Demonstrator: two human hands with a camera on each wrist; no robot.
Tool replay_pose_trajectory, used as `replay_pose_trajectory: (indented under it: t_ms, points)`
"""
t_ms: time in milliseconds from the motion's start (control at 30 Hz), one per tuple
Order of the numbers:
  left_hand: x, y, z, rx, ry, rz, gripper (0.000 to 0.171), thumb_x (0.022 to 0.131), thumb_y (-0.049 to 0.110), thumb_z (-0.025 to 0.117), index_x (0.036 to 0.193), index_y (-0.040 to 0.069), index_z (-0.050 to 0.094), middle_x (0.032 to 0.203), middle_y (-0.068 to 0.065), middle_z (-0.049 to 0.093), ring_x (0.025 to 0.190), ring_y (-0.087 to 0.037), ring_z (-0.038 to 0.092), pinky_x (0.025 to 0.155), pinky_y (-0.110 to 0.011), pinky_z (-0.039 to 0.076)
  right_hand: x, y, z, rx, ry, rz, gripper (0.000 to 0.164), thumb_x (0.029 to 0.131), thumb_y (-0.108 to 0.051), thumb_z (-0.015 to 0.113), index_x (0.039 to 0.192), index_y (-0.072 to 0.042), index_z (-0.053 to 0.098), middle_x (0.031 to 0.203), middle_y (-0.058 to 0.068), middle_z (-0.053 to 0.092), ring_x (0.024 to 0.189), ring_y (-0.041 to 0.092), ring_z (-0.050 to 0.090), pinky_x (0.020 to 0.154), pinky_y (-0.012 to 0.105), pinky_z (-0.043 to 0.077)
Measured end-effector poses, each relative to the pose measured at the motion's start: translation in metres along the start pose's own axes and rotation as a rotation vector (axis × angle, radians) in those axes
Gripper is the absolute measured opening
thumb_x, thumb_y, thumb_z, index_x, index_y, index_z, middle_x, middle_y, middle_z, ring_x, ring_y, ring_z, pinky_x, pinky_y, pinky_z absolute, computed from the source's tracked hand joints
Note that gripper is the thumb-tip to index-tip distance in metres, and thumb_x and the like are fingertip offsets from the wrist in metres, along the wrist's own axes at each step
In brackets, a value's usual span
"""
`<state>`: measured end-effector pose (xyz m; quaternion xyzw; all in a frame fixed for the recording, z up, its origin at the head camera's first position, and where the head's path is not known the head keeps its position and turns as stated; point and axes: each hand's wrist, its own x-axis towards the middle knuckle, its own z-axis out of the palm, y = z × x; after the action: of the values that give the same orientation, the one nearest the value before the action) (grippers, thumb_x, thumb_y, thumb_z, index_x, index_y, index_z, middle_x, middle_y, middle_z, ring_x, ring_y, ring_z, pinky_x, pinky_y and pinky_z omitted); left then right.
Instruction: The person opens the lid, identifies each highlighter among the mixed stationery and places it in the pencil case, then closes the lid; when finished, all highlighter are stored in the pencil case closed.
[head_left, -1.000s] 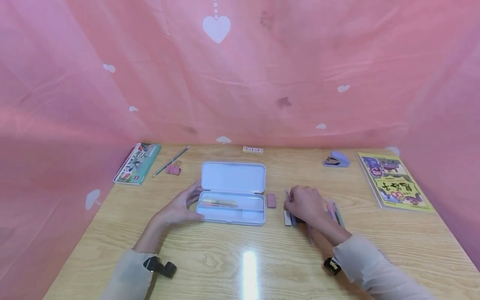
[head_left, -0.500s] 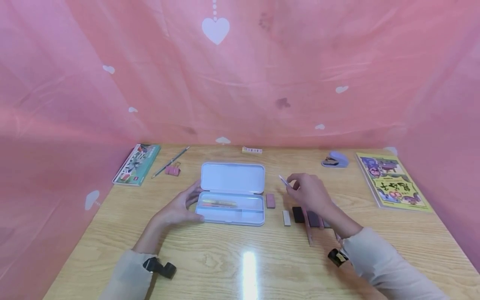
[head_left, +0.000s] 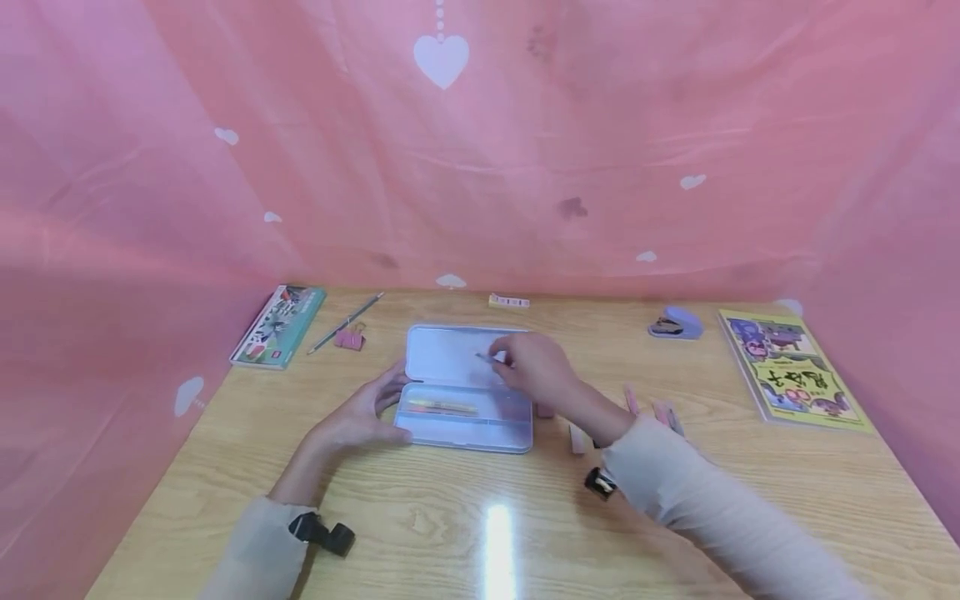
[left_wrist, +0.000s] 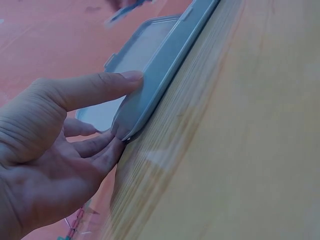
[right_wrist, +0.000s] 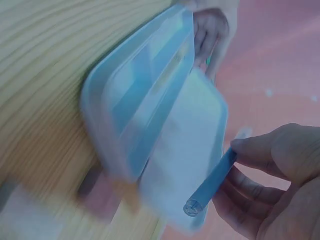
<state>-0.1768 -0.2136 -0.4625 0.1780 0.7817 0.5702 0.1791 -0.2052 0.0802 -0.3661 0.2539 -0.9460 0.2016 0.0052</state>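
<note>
A pale blue pencil case [head_left: 420,427] lies open on the wooden table, lid [head_left: 450,354] flat at the back, and coloured pens [head_left: 442,408] lie in its tray. My left hand [head_left: 378,408] rests at the case's left end; its straight thumb [left_wrist: 100,87] lies along the case's front corner [left_wrist: 150,85] and its fingers touch the end. My right hand [head_left: 504,360] hovers over the lid and pinches a thin pen [head_left: 483,357]. In the right wrist view this pen [right_wrist: 210,187] is a bluish tube held between thumb and fingers [right_wrist: 232,167] above the open case [right_wrist: 135,115].
Right of the case lie a pink eraser [head_left: 545,410], a white eraser [head_left: 577,437] and several pens [head_left: 660,412]. Farther off are a stapler [head_left: 675,322], a yellow book [head_left: 795,367], a green box [head_left: 277,327], a pencil [head_left: 345,321], a pink binder clip [head_left: 350,337]. Pink curtains wall in the table.
My right hand lifted a pen from the pile at the right and carried it left, over the open case. The left hand stayed on the case's end.
</note>
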Motion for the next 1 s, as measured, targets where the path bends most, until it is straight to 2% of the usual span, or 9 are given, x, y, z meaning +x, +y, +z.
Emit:
replay_pose_trajectory:
  t_ms: [133, 267, 567, 700, 800, 900, 1000]
  points:
    - [0.000, 0.002, 0.000, -0.007, 0.006, -0.015, 0.117, 0.066, 0.008, 0.084, 0.153, 0.016, 0.005, 0.140, -0.008, 0.042, 0.138, -0.028, 0.031, 0.116, -0.036, 0.027, 0.020, -0.025, 0.013, -0.027, -0.008, -0.060, 0.017, 0.086, -0.017, 0.068, 0.101, -0.014, 0.073, 0.084, -0.001, 0.070, 0.072, 0.010, 0.061, 0.057, 0.023, 0.049]
    - [0.000, 0.002, -0.001, -0.006, 0.000, -0.019, 0.117, 0.067, 0.007, 0.084, 0.153, 0.016, 0.004, 0.140, -0.009, 0.041, 0.138, -0.027, 0.030, 0.115, -0.034, 0.027, 0.031, -0.043, 0.023, -0.030, -0.046, -0.077, 0.017, 0.087, -0.017, 0.067, 0.103, -0.015, 0.073, 0.086, 0.000, 0.070, 0.074, 0.010, 0.061, 0.056, 0.022, 0.050]
    - [0.000, -0.001, -0.001, -0.032, -0.008, -0.012, 0.119, 0.066, 0.006, 0.084, 0.153, 0.014, 0.003, 0.143, -0.010, 0.038, 0.138, -0.026, 0.031, 0.112, -0.026, 0.031, 0.038, -0.054, 0.054, -0.050, -0.111, -0.093, 0.016, 0.087, -0.014, 0.064, 0.101, -0.012, 0.073, 0.095, 0.002, 0.071, 0.082, 0.016, 0.064, 0.067, 0.032, 0.057]
    - [0.001, -0.002, -0.001, -0.053, -0.014, 0.014, 0.119, 0.066, 0.003, 0.083, 0.152, 0.012, 0.002, 0.143, -0.013, 0.037, 0.138, -0.030, 0.030, 0.113, -0.030, 0.030, 0.035, -0.055, 0.074, -0.160, -0.142, -0.133, 0.011, 0.085, -0.009, 0.063, 0.091, -0.013, 0.071, 0.082, 0.001, 0.068, 0.072, 0.016, 0.060, 0.057, 0.031, 0.055]
    - [0.002, -0.002, -0.001, -0.045, -0.009, 0.026, 0.118, 0.066, 0.002, 0.083, 0.152, 0.012, 0.003, 0.141, -0.014, 0.038, 0.138, -0.031, 0.030, 0.114, -0.032, 0.028, 0.032, -0.058, 0.085, -0.268, -0.148, -0.155, 0.011, 0.084, -0.007, 0.062, 0.089, -0.013, 0.069, 0.077, 0.000, 0.065, 0.068, 0.015, 0.058, 0.054, 0.031, 0.055]
    - [0.002, -0.002, -0.002, -0.032, -0.005, 0.018, 0.117, 0.066, 0.002, 0.083, 0.152, 0.013, 0.005, 0.140, -0.012, 0.039, 0.137, -0.029, 0.031, 0.114, -0.031, 0.029, 0.031, -0.062, 0.091, -0.374, -0.132, -0.178, 0.011, 0.086, -0.009, 0.063, 0.092, -0.013, 0.070, 0.082, 0.002, 0.065, 0.072, 0.015, 0.059, 0.057, 0.033, 0.058]
    - [0.002, -0.001, -0.001, -0.019, -0.001, 0.002, 0.117, 0.066, 0.002, 0.083, 0.153, 0.015, 0.006, 0.139, -0.010, 0.039, 0.137, -0.027, 0.032, 0.114, -0.028, 0.029, 0.030, -0.066, 0.094, -0.425, -0.135, -0.189, 0.012, 0.087, -0.011, 0.064, 0.097, -0.012, 0.071, 0.087, 0.004, 0.064, 0.076, 0.017, 0.061, 0.061, 0.033, 0.059]
